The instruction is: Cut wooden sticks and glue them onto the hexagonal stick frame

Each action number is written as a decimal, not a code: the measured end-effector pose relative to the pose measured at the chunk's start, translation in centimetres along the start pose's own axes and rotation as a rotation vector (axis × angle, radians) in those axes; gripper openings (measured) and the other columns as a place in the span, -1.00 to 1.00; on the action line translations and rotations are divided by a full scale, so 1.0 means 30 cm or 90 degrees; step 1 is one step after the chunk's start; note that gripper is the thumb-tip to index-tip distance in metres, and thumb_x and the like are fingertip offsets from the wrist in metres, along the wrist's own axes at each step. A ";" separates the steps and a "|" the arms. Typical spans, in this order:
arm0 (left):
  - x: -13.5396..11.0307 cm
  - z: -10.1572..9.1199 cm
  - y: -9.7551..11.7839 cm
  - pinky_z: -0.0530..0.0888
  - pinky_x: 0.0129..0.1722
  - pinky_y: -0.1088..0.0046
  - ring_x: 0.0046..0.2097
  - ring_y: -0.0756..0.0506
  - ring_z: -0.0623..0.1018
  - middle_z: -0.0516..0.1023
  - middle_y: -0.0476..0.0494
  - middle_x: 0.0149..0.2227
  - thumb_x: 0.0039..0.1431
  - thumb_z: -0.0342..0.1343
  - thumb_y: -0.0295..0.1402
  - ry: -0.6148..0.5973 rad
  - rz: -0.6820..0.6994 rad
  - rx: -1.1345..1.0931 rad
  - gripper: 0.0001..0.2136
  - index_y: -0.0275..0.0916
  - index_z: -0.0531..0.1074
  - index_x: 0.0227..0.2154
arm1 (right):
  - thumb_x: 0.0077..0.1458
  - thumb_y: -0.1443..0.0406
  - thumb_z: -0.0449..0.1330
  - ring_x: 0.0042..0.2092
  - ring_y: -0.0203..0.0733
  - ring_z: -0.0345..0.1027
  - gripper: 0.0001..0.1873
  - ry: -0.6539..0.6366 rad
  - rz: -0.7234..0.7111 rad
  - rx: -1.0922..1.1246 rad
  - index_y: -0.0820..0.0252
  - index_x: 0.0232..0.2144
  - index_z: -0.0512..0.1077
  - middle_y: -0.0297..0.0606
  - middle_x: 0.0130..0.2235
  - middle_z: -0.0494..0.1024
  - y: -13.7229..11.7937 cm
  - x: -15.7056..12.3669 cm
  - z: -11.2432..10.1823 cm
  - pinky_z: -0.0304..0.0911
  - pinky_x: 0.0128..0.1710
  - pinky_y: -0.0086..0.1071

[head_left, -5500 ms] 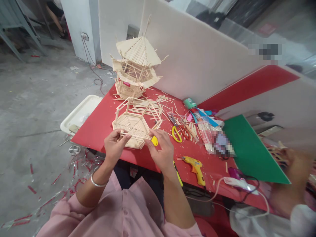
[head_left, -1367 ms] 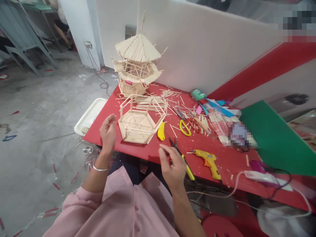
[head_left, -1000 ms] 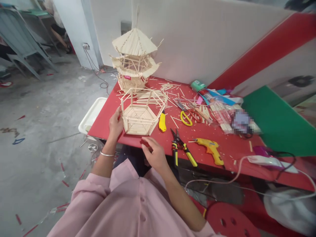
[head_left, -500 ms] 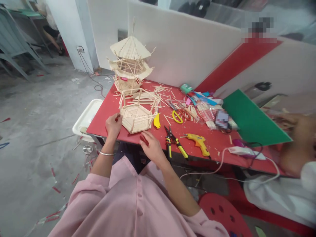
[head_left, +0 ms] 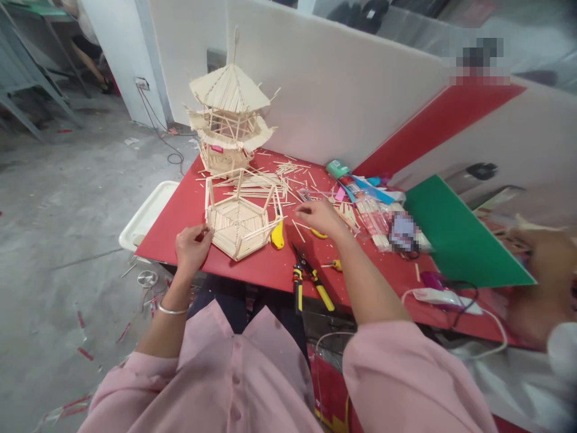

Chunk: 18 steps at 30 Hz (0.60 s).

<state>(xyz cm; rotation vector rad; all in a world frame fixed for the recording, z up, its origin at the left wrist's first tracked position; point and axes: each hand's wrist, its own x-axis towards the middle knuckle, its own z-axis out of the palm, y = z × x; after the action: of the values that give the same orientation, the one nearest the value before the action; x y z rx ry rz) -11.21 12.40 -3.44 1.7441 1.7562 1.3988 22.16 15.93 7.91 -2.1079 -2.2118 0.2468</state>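
A hexagonal frame of pale wooden sticks [head_left: 238, 225], with a stick-lined floor and short posts, sits at the front of the red table. My left hand [head_left: 193, 246] pinches the left corner of this frame. Reaching over the table to the right of the frame, my right hand [head_left: 322, 218] has its fingers apart, and I see nothing in it. Loose sticks [head_left: 264, 183] lie behind the frame. Below my right hand are yellow-and-black cutting pliers [head_left: 311, 276]. A yellow utility knife [head_left: 277, 234] rests beside the frame.
A stick pagoda [head_left: 229, 120] stands at the back left. My right forearm partly hides a yellow glue gun [head_left: 336, 264]. Packaged sticks [head_left: 374, 213], a green board [head_left: 464, 240] and a white power strip [head_left: 446, 299] are to the right. Another person's arm [head_left: 545, 276] shows at the far right.
My right hand has left the frame's front edge and moved up and right over the table. My left hand stays at the frame's left side. The view has shifted slightly.
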 end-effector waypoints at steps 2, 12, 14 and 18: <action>-0.001 -0.005 0.000 0.40 -0.31 0.36 -0.41 -0.12 0.52 0.60 -0.07 -0.47 0.03 0.21 -0.24 -0.006 0.002 -0.001 -0.86 -0.16 0.61 -0.41 | 0.15 0.27 0.09 -0.09 -0.10 0.50 -0.67 -0.008 -0.004 -0.065 0.16 -0.13 0.59 -0.19 -0.11 0.65 0.002 0.123 0.009 0.29 -0.14 -0.37; -0.006 -0.027 0.032 0.36 -0.38 0.43 -0.48 -0.05 0.45 0.47 -0.02 -0.59 0.06 0.21 -0.23 -0.070 0.011 -0.008 -0.81 -0.17 0.47 -0.59 | 0.18 0.27 0.07 -0.04 -0.10 0.45 -0.66 -0.080 -0.114 -0.178 0.12 -0.08 0.57 -0.11 -0.04 0.62 -0.034 0.421 0.058 0.24 -0.13 -0.38; -0.006 -0.027 0.040 0.34 -0.41 0.44 -0.50 -0.04 0.43 0.44 -0.01 -0.61 0.06 0.21 -0.23 -0.069 0.012 -0.017 -0.76 -0.17 0.41 -0.64 | 0.17 0.25 0.10 -0.04 -0.08 0.46 -0.67 -0.097 -0.132 -0.196 0.12 -0.09 0.57 -0.10 -0.06 0.62 -0.047 0.443 0.060 0.25 -0.13 -0.38; -0.006 -0.028 0.050 0.37 -0.39 0.42 -0.46 -0.07 0.48 0.47 -0.04 -0.58 0.05 0.23 -0.23 -0.084 0.009 -0.031 -0.73 -0.17 0.38 -0.66 | 0.06 0.24 0.24 -0.01 0.03 0.47 -0.71 -0.135 -0.162 -0.232 0.18 -0.16 0.60 0.00 -0.08 0.63 -0.076 0.466 0.082 0.27 -0.08 -0.32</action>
<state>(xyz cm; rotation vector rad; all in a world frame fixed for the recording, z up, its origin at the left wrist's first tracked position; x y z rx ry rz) -10.92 11.58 -1.96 1.7834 1.6300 1.2906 18.78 29.62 5.09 -2.0017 -2.8067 0.0540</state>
